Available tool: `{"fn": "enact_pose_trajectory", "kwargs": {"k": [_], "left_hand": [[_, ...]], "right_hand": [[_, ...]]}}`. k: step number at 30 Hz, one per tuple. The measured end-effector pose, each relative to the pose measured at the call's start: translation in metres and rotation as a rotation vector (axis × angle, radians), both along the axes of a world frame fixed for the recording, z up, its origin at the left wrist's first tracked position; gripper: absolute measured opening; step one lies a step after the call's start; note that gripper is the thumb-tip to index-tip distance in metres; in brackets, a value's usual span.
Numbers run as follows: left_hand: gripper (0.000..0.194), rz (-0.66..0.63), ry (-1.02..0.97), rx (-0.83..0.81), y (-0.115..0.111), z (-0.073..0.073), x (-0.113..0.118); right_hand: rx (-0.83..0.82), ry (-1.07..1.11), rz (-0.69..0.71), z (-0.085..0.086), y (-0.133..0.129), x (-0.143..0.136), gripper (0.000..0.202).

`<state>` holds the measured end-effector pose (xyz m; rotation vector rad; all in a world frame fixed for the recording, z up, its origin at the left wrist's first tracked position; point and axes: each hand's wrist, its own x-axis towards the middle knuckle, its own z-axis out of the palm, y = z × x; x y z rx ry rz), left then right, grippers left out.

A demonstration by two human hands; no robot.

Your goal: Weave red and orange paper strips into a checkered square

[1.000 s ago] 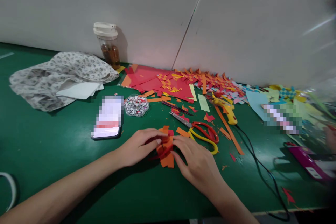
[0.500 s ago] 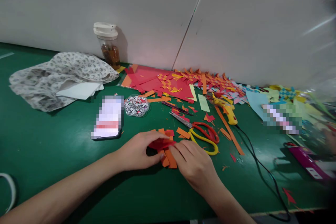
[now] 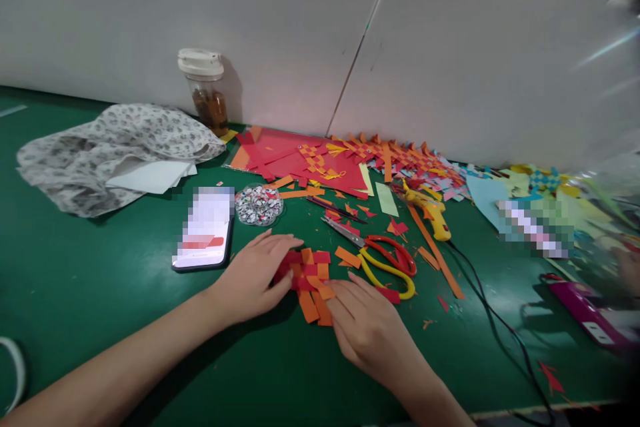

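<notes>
A small weave of red and orange paper strips (image 3: 309, 270) lies between my hands on the green table. My left hand (image 3: 260, 273) grips its left side, fingers on top and thumb at the near edge. My right hand (image 3: 363, 323) pinches the end of an orange strip at the weave's lower right. Loose orange ends stick out toward me. Just right of the weave are scissors (image 3: 387, 253) with one red and one yellow handle. A red strip (image 3: 388, 294) lies by the yellow handle, beside my right hand.
A phone (image 3: 205, 230), a clear round case (image 3: 259, 204) and a patterned cloth (image 3: 120, 147) are on the left. Behind stands a lidded cup (image 3: 207, 93). A yellow glue gun (image 3: 435, 213) with a black cord and a purple device (image 3: 583, 310) are on the right.
My left hand has shifted slightly left, uncovering more of the weave. My right hand has moved a little down and now pinches an orange strip instead of a red one.
</notes>
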<state>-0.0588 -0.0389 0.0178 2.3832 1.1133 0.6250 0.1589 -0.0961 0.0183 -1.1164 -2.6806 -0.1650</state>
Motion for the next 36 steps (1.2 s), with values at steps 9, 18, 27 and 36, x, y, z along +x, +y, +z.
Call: {"fn": "enact_pose_trajectory", "kwargs": {"k": [9, 18, 27, 36], "left_hand": [[0.067, -0.28, 0.117, 0.014, -0.002, 0.009, -0.001], [0.059, -0.299, 0.174, 0.106, -0.006, -0.007, 0.011], [0.03, -0.3, 0.154, 0.485, -0.005, -0.012, 0.014], [0.023, -0.175, 0.07, 0.442, -0.002, -0.012, 0.016]], "right_hand": [[-0.23, 0.088, -0.062, 0.021, -0.007, 0.004, 0.026], [-0.299, 0.118, -0.053, 0.02, -0.005, 0.012, 0.024], [-0.198, 0.147, -0.02, 0.016, 0.0, 0.014, 0.034], [-0.013, 0.155, 0.01, 0.007, 0.003, 0.008, 0.037]]}}
